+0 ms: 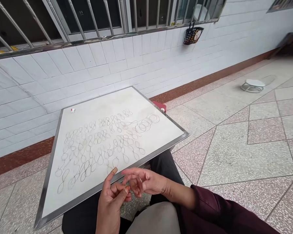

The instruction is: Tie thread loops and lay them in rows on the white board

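Note:
Just past the near edge of a white table (117,100) with a metal rim, both hands are close together over the lap. My left hand (113,198) pinches a thin wire (126,184) between thumb and a bent finger; its index finger, with a tan wrap on the tip, points up. My right hand (145,182) is beside it with curled, partly spread fingers around a thin loop; whether it grips the loop is unclear. Rows of thin wire loops, many twisted into figure eights (100,159), lie on the table. Rounder loops (144,125) overlap at the right.
A small white and red object (73,110) sits at the table's far left corner. Behind stands a tiled wall with barred windows and a hanging black basket (192,35). Something red (160,106) shows behind the table. A white stool (253,85) stands on the floor at right.

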Demonstrator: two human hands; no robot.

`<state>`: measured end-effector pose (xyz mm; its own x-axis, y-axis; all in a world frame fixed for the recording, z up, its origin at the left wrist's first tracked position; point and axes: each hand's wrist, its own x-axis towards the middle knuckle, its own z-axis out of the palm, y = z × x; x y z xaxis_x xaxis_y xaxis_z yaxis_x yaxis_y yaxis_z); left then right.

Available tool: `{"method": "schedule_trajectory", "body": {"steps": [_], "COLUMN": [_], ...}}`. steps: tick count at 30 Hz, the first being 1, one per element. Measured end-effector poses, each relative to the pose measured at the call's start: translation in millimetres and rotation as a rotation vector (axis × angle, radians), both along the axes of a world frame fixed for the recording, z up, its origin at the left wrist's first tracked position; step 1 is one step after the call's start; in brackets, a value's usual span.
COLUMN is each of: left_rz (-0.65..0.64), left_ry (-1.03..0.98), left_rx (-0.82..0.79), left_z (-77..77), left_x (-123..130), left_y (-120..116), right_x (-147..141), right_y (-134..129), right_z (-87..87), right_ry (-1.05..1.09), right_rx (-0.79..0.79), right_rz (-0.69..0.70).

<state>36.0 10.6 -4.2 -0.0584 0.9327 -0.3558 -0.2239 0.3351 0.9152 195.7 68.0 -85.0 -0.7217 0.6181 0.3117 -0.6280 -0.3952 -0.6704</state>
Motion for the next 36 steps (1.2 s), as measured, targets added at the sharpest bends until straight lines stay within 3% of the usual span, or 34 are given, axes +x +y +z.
{"method": "schedule_trajectory", "body": {"steps": [9,23,28,36], "left_rz": [-0.006,-0.161,-0.191,-0.137], "left_ry": [0.071,0.210,0.224,0.427], "left_rx": [0.021,-0.017,-0.033,0.056], "left_z": [-10.0,-25.2,-24.3,-21.1], "left_x": [11,5,7,13], "left_y": [1,2,3,3], "right_x": [-2,5,5,0], "right_y": [6,-3,-7,-7], "right_z": [-9.1,2.5,7.5,10.3], "right_ry": [-0.150,-0.273,-0.355,-0.526], "right_rx": [0.001,0.103,0.118,0.148], "right_rz": [-0.109,-0.218,-0.278,-0.410]}}
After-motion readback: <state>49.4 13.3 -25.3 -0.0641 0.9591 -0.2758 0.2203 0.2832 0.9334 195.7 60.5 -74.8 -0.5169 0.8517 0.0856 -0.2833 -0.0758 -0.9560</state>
